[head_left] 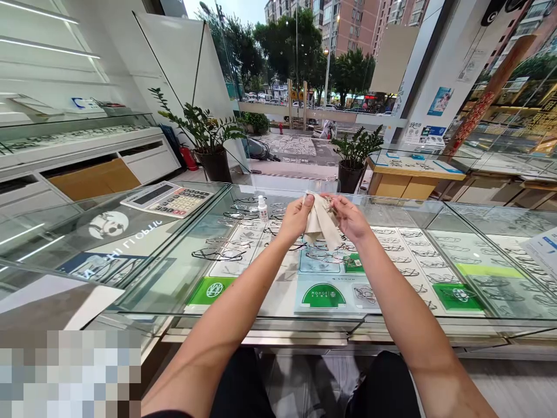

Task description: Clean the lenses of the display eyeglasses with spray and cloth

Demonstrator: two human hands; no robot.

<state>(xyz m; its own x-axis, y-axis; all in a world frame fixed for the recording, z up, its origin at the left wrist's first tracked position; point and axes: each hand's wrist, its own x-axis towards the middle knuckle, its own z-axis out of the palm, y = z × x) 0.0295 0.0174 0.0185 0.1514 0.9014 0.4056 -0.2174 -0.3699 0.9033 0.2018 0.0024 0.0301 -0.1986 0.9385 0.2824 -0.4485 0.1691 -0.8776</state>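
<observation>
Both my hands are raised over a glass display counter. My left hand pinches the top of a cream cleaning cloth. My right hand is closed on the cloth's other side, and something thin like a spectacle frame shows between its fingers; most of it is hidden by the cloth. A small white spray bottle stands on the glass just left of my left hand. A pair of glasses lies on the counter further left.
Rows of spectacle frames lie inside the case under the glass, with green signs. A calculator sits on the counter at left. Two potted plants stand beyond, before a glass shopfront. A wooden-fronted counter is at right.
</observation>
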